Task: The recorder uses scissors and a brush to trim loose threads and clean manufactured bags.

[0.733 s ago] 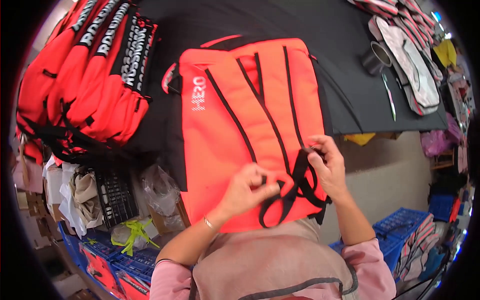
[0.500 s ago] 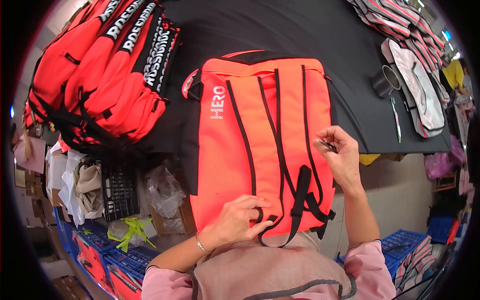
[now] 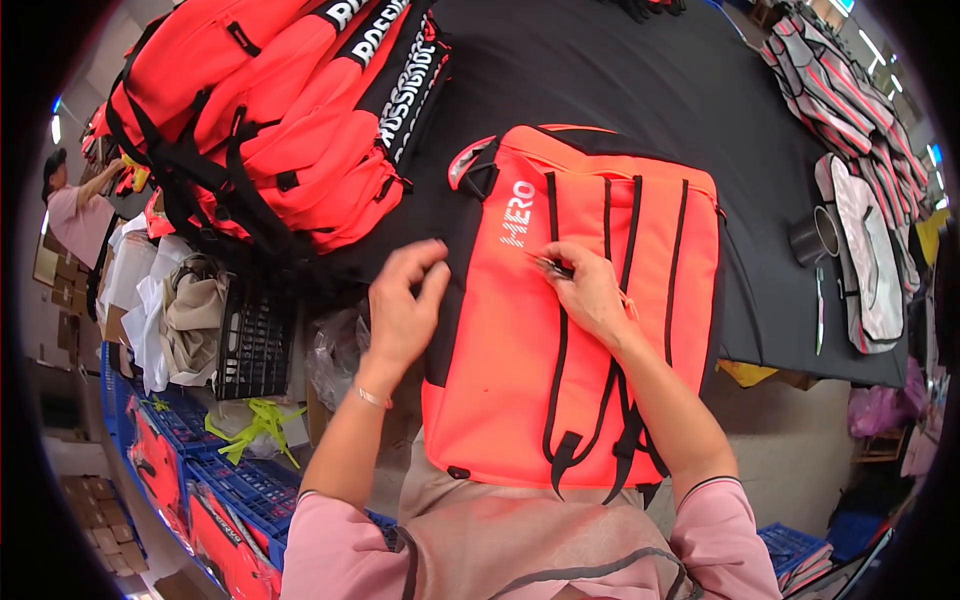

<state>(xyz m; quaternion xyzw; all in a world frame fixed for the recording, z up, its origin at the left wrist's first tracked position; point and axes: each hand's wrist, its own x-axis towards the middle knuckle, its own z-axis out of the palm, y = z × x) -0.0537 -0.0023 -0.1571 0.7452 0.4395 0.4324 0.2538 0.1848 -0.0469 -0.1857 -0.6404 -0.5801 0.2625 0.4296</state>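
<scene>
bench (image 3: 590,60) under black cloth spreads before you, a stack of red bags (image 3: 300,150) heaped at its left and striped gray bags (image 3: 845,100) at its far right. directly in front of you lies a red backpack (image 3: 490,350), back panel up, its long axis running away from your waist and leaning right at the far end, its near end against your apron (image 3: 500,545). black-edged shoulder straps (image 3: 580,205) follow that same axis along the right half of the panel. your left hand (image 3: 402,310) hovers just beside the backpack's left edge, thumb and fingers parted, seemingly holding nothing. your right hand (image 3: 590,292) is the nearer of the two, directly over the panel and the left strap. well to its right stand a dark metal cup (image 3: 810,238) and, just on the near side of it, a slim toothbrush (image 3: 820,310). white lettering (image 3: 517,213) sits just left of and beyond your right fingertips. smallest of all, a dark tool (image 3: 555,267) is pinched in those fingers, tip aimed left; whether it touches the fabric, you cannot tell from this angle.
</scene>
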